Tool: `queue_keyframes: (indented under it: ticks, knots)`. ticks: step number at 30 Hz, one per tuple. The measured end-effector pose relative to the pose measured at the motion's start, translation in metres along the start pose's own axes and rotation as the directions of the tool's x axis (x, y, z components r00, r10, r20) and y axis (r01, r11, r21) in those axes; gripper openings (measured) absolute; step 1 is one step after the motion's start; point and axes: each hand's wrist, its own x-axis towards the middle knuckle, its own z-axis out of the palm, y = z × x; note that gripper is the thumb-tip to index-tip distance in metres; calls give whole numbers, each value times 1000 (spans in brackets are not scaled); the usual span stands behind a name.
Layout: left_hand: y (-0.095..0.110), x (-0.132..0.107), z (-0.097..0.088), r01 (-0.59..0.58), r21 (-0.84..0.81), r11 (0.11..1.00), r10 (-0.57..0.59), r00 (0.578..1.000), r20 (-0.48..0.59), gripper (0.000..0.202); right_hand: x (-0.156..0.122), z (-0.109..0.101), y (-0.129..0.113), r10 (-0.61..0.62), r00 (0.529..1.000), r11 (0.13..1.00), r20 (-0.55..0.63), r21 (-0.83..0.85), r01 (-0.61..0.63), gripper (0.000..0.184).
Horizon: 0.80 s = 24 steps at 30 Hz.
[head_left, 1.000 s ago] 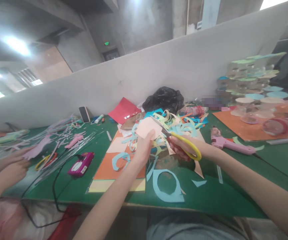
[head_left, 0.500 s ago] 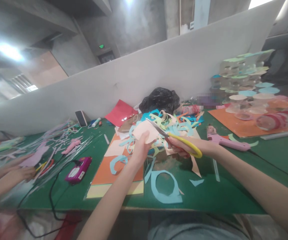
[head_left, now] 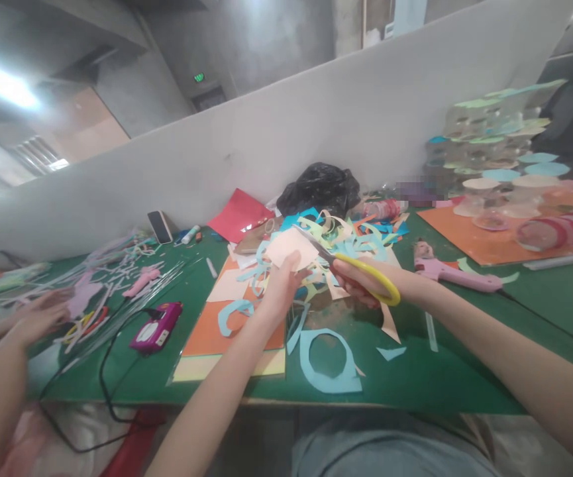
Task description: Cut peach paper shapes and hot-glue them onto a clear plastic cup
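My left hand (head_left: pixel 280 287) pinches a pale peach piece of paper (head_left: pixel 291 248), held up over the green table (head_left: pixel 415 381). My right hand (head_left: pixel 365 285) grips yellow-handled scissors (head_left: pixel 360 270), whose blades point left and meet the paper's right edge. Under both hands lies a heap of coloured paper offcuts (head_left: pixel 350 242). A light-blue paper ring (head_left: pixel 326 358) lies on the table just in front of my hands.
Orange and yellow sheets (head_left: pixel 226 331) lie at centre left. A pink glue gun (head_left: pixel 452 273) rests to the right, a magenta device (head_left: pixel 157 326) with a black cable to the left. Another person's hand (head_left: pixel 38 318) works at far left. Stacked paper-topped cups (head_left: pixel 499 152) stand at back right.
My hands stay together with the scissors at the paper; the view has shifted slightly. The other person's hand at far left has moved up over the strips.
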Motion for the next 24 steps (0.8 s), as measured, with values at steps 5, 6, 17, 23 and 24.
queue_keyframes:
  ticks: [5,6,17,23,24]
  knots:
    - [2,-3,6,-62,-69,996,64,998,20,39,-3,1,-6,19,1000,999,-25,-35,-20,58]
    - [3,-4,7,-82,-80,993,83,997,3,37,-4,1,-7,12,1000,998,-26,-62,-14,58]
    - [1,-2,4,-107,-49,993,102,991,-84,31,-4,-6,1,-115,993,979,38,-168,120,53]
    - [4,-3,7,-101,-57,993,98,994,-51,29,0,-5,5,-74,996,995,50,-67,77,54]
    - [4,-3,7,-96,-59,994,93,994,-51,28,0,-5,5,-60,998,996,38,-59,62,54]
